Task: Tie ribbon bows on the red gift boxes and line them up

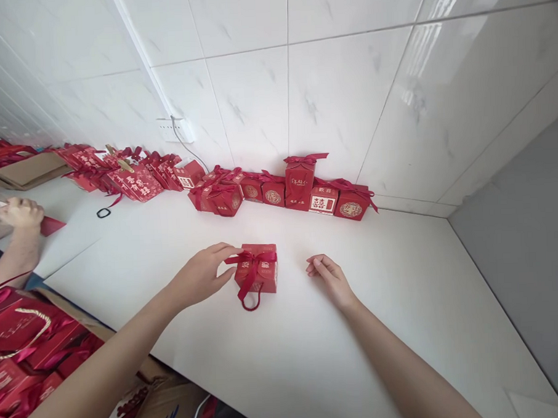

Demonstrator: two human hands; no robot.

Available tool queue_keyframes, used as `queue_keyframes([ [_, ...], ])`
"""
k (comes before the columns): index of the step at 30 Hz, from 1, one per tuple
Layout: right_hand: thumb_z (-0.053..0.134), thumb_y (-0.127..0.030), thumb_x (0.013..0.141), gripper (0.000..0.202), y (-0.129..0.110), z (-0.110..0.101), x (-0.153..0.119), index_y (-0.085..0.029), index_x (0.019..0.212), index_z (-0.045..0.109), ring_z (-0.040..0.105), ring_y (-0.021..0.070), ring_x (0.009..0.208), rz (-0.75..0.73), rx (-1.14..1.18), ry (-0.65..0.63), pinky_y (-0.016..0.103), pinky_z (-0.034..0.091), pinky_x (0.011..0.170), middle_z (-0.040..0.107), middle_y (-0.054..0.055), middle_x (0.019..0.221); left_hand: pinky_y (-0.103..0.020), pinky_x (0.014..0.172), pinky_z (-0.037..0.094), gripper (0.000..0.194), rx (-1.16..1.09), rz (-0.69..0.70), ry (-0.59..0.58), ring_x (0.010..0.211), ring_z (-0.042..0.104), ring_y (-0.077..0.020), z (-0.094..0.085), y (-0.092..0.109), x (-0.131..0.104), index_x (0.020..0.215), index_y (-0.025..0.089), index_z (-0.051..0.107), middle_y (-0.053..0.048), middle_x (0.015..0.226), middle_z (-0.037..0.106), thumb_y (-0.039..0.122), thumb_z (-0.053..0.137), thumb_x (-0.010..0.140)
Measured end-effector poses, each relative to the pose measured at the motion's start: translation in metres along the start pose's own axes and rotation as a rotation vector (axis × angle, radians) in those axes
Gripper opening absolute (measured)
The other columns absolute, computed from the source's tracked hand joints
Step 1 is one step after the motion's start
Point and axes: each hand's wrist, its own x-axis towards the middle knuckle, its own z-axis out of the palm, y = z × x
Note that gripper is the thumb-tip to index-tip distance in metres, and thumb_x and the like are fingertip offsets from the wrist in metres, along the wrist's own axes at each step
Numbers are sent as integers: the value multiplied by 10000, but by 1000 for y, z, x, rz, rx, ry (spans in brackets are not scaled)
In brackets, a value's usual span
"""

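We are reaching our left hand (pixel 206 272) to the left side of a small red gift box (pixel 267 283), which is sitting on the white table (pixel 295 362) between our two hands. Thumb and fingers are standing apart at its edge (we cannot tell whether they are pressing on it or only hovering beside it). A dark red ribbon bow (pixel 268 257) is crossing the top, and a cord loop (pixel 251 309) is hanging out on the side nearest us. Our right hand (pixel 336 286) is hovering well apart from the box, fingers loosely curling, the gap to the thumb looking narrow; we are seeing nothing in it, but cannot tell whether thumb and fingers are meeting. Behind, a row of red boxes (pixel 274 194) is lining the tiled wall (pixel 251 99). At the far left, a co-worker's hand (pixel 24 211) is showing near a red piece (pixel 53 225).
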Motion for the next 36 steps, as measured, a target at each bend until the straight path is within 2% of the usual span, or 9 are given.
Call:
queue_keyframes([
  [5, 584, -553, 890, 341, -3, 2, -3, -228, 952, 663, 605, 195, 828, 5, -88, -16, 359, 464, 859, 660, 34, 856, -326, 792, 502, 332, -8, -115, 76, 901, 642, -201, 15, -8, -5, 1181, 281, 636, -26, 1112, 661, 403, 453, 932],
  [14, 563, -581, 890, 365, -3, 2, -4, -232, 944, 656, 611, 203, 829, 13, -165, -19, 367, 471, 859, 663, 35, 854, -325, 730, 484, 283, -6, -172, -34, 875, 634, -211, 12, -12, -3, 871, 254, 647, -24, 993, 674, 423, 423, 904],
  [17, 558, -572, 896, 358, -2, 2, -4, -230, 948, 653, 610, 202, 826, 14, -177, -23, 366, 468, 857, 660, 35, 853, -331, 736, 488, 334, -38, -273, 43, 911, 645, -222, 11, -4, 0, 1004, 257, 605, -34, 1080, 668, 506, 398, 923],
  [20, 556, -563, 901, 348, -3, 3, -4, -231, 950, 650, 609, 201, 827, 17, -188, -26, 368, 463, 861, 663, 36, 859, -384, 795, 491, 573, -25, -378, 113, 955, 655, -268, 17, 17, 10, 1240, 238, 508, -91, 1212, 631, 672, 368, 893],
  [25, 564, -572, 891, 358, -4, 3, -4, -231, 961, 648, 611, 205, 824, 9, -197, -26, 375, 467, 858, 664, 37, 856, -492, 864, 461, 1122, 128, -398, -38, 1086, 599, -439, 30, 51, 30, 1523, 135, 243, -242, 1241, 585, 813, 539, 679],
  [28, 571, -567, 886, 354, -4, 3, -3, -230, 960, 650, 611, 203, 814, 2, -194, -31, 371, 469, 850, 663, 35, 850, -466, 866, 475, 1154, 30, -315, -230, 1080, 614, -413, 24, 52, 34, 1573, 186, 105, -226, 1298, 560, 662, 645, 672],
  [30, 576, -564, 883, 350, -4, 4, -3, -230, 958, 651, 610, 202, 810, -3, -189, -36, 369, 470, 847, 664, 34, 843, -498, 968, 435, 1160, 8, -223, -295, 1183, 562, -405, 19, 48, 34, 1580, 219, 54, -207, 1366, 526, 547, 687, 664],
  [34, 576, -556, 885, 344, -3, 4, -2, -228, 962, 647, 605, 198, 808, -10, -181, -43, 361, 473, 838, 662, 33, 839, -605, 1141, 207, 1145, 44, -128, -245, 1334, 434, -399, 21, 44, 35, 1580, 209, 57, -200, 1424, 492, 558, 675, 682],
  [36, 577, -549, 888, 338, -3, 4, -2, -226, 964, 645, 602, 195, 804, -9, -184, -43, 358, 469, 836, 659, 32, 841, -564, 1108, 301, 1158, 23, -178, -214, 1271, 502, -393, 24, 45, 35, 1582, 194, 47, -199, 1406, 511, 579, 669, 685],
])
